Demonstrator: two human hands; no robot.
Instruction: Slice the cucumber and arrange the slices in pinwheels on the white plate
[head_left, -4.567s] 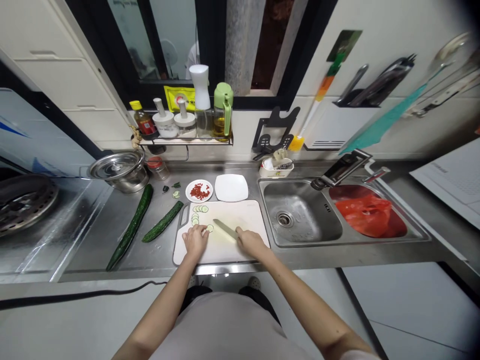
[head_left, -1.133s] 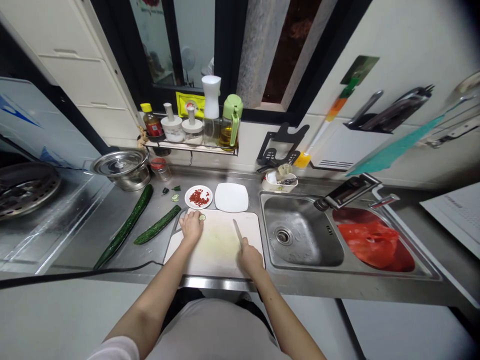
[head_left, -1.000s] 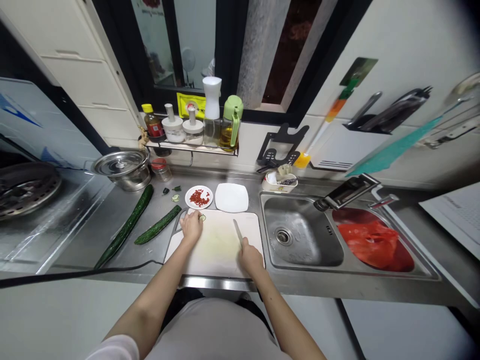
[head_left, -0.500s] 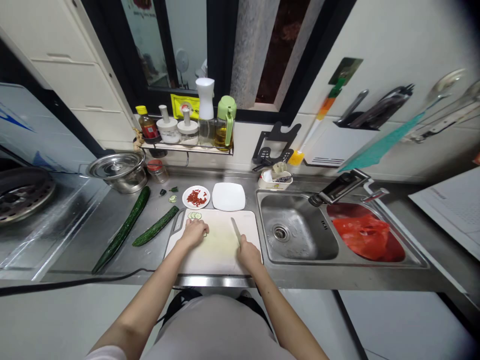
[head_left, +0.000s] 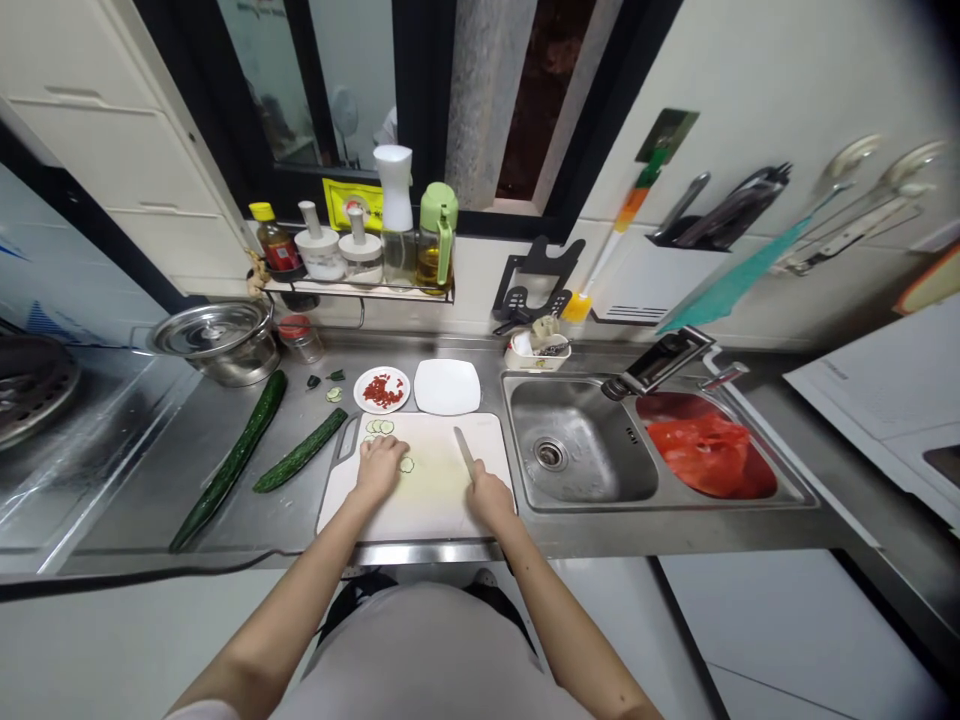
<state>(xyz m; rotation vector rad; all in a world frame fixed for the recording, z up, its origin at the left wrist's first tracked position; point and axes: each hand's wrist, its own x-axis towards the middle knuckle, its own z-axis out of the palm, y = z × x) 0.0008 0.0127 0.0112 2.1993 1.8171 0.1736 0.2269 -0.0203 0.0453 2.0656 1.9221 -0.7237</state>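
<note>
My left hand point(head_left: 381, 468) rests on the left part of the white cutting board point(head_left: 435, 515), fingers bent down and slightly apart. Against its right side lies a single cucumber slice point(head_left: 406, 465). Just beyond its fingertips is a short row of cucumber slices point(head_left: 382, 427); one more slice is partly covered by the fingers. A knife point(head_left: 464, 450) is gripped by the handle in my right hand point(head_left: 490, 498), its blade pointing away over the board's right half. Left of the board lie a shorter cucumber point(head_left: 301, 452) and a longer cucumber point(head_left: 232, 455).
Behind the board stand a plate point(head_left: 361, 396) of small red pieces and a bare white plate point(head_left: 448, 386). Cucumber scraps point(head_left: 334, 394) lie nearby. A lidded steel pot point(head_left: 244, 360) is at the back left. The double sink point(head_left: 592, 500) with a red bag point(head_left: 709, 455) is right.
My left hand has shifted slightly left, and the cucumber slice at its right side now shows fully. The knife stays in my right hand. The whole view has shifted a little.
</note>
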